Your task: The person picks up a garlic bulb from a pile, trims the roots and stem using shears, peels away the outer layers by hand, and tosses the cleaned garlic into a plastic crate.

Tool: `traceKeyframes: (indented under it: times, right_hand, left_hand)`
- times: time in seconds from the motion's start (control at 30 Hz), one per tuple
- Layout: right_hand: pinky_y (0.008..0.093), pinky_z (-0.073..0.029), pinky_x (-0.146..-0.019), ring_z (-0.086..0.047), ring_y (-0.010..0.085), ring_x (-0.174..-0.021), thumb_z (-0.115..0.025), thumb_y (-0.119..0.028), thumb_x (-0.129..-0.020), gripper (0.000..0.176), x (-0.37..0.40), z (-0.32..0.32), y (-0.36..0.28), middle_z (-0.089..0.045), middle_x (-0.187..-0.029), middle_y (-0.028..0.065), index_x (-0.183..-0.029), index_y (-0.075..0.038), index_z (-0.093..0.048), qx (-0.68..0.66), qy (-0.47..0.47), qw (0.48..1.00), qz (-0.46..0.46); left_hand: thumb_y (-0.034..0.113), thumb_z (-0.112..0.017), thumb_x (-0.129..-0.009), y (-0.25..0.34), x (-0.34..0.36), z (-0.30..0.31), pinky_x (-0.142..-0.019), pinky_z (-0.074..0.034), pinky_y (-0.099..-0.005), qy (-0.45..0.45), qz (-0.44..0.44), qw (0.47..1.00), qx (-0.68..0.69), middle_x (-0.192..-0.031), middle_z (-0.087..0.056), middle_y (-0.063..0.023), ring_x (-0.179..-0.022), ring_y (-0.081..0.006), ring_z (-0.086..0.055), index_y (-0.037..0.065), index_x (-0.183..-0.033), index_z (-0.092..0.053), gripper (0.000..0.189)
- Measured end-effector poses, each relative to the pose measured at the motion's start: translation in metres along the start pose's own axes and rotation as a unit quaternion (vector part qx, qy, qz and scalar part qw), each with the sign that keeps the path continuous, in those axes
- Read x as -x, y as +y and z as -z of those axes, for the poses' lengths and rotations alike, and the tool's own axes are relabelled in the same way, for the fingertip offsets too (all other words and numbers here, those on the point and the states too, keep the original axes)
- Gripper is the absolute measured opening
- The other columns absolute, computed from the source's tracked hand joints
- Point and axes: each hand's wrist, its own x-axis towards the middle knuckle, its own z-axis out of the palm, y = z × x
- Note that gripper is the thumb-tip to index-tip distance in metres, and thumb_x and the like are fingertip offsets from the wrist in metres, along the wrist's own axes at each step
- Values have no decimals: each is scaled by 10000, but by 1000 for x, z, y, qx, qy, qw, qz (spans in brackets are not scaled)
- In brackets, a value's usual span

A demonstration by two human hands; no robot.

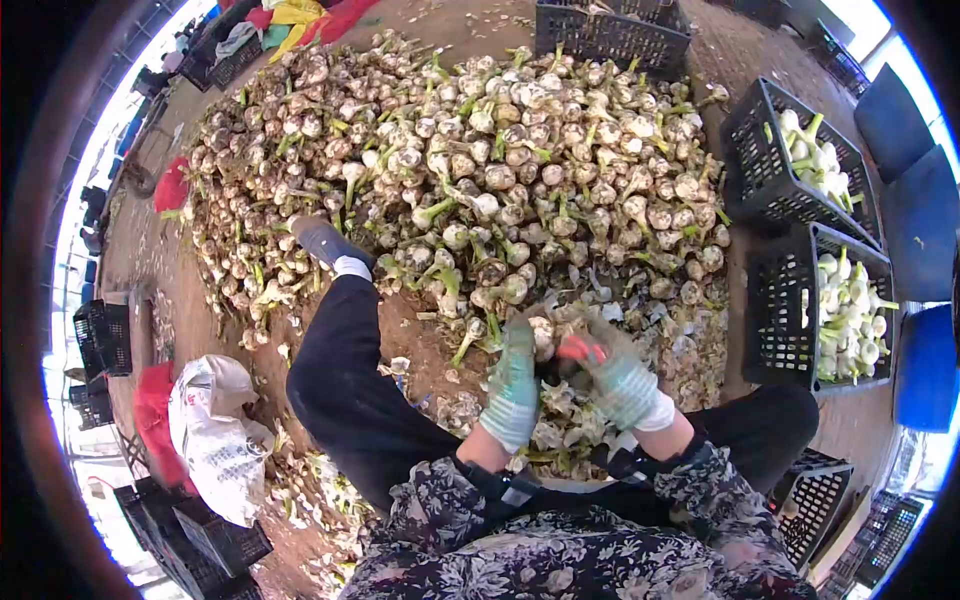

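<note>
Both hands wear pale green and white gloves and are close together above my lap. My left hand (514, 390) is closed on a garlic bulb (543, 338), which shows at the fingertips. Just beside it, my right hand (620, 380) has its fingers curled at the bulb's right side. Something red (582, 348) shows at those fingers, too blurred to tell whether it is a tool handle or finger covering. Loose garlic skins and trimmings (560, 425) lie below the hands. In front spreads a large heap of garlic bulbs (500, 175), many with short green stems.
Two black crates (765, 190) (780, 320) of cleaned white garlic stand at the right. Another black crate (615, 40) sits behind the heap. A white sack (215, 435) lies at the left, near stacked crates (215, 540). My outstretched leg (345, 370) borders the heap.
</note>
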Motion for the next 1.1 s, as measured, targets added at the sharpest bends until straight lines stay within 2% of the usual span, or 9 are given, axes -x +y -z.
traceKeyframes:
  times: [0.03,0.1,0.13,0.27,0.37,0.47,0.67,0.9,1.1]
  right_hand:
    - [230,-491,-585,-574,187,-927,-616,-195,-811,488,-4,-3,-17,-506,-1122,111,-1212,-38,-386,0,9,997,-71]
    - [258,-496,-651,-566,205,-954,-624,-191,-804,492,0,-3,-19,-510,-1120,121,-1205,-36,-385,-36,4,999,-23]
    - [286,-502,-717,-559,222,-981,-633,-188,-798,496,3,-4,-18,-513,-1117,131,-1198,-33,-384,-73,0,997,17]
    - [358,-416,-913,-533,264,-1032,-650,-209,-781,530,-16,-3,18,-518,-1121,150,-1196,-24,-377,-126,-65,980,140]
    - [335,-437,-884,-536,257,-1028,-661,-242,-773,557,3,-19,-3,-513,-1136,147,-1190,-7,-376,-151,-98,973,146]
    - [321,-454,-853,-538,244,-1026,-677,-285,-757,606,6,-20,-21,-516,-1135,142,-1190,6,-369,6,-57,995,86]
    - [330,-456,-853,-532,241,-1037,-692,-319,-738,708,-3,-13,-18,-514,-1130,156,-1233,17,-315,-58,-101,986,118]
    - [332,-431,-891,-552,271,-1003,-687,-333,-741,757,4,-16,-20,-522,-1086,188,-1252,19,-253,-108,-81,988,74]
    - [293,-461,-803,-587,217,-925,-651,-265,-786,537,12,-20,-28,-570,-1025,140,-1192,-3,-415,18,-25,987,158]
  left_hand:
    - [469,-464,-863,7,3,-7,-677,-420,-207,-5,-4,1000,-1,-905,-524,-10,-779,-86,-490,59,-1143,-467,497]
    - [294,-523,-874,26,15,-20,-847,-402,-256,-45,-163,980,-103,-1154,-488,-48,-986,-122,-491,13,-1272,-353,516]
    - [152,-557,-852,39,23,-20,-924,-350,-267,-68,-142,984,-89,-1264,-389,-62,-1098,-126,-412,5,-1305,-310,537]
    - [63,-700,-722,28,27,-14,-893,-386,-281,-16,-271,945,-186,-1189,-454,-81,-1051,-153,-462,0,-1268,-352,651]
    - [64,-701,-720,31,27,-16,-901,-384,-288,-13,-304,937,-173,-1185,-462,-88,-1063,-170,-466,-2,-1254,-371,631]
    - [60,-708,-707,38,30,-20,-904,-384,-294,-20,-279,954,-113,-1181,-468,-87,-1066,-174,-469,-2,-1250,-378,639]
    - [69,-720,-699,39,28,-18,-904,-383,-293,-9,-361,895,-261,-1188,-466,-91,-1078,-173,-463,-6,-1241,-388,641]
    - [84,-720,-705,45,34,-26,-900,-387,-293,-21,-321,935,-145,-1200,-458,-88,-1072,-172,-468,-13,-1231,-405,621]
    - [146,-665,-777,46,39,-29,-901,-383,-287,-9,-271,956,-108,-1118,-510,-80,-1032,-146,-476,-20,-1240,-401,558]
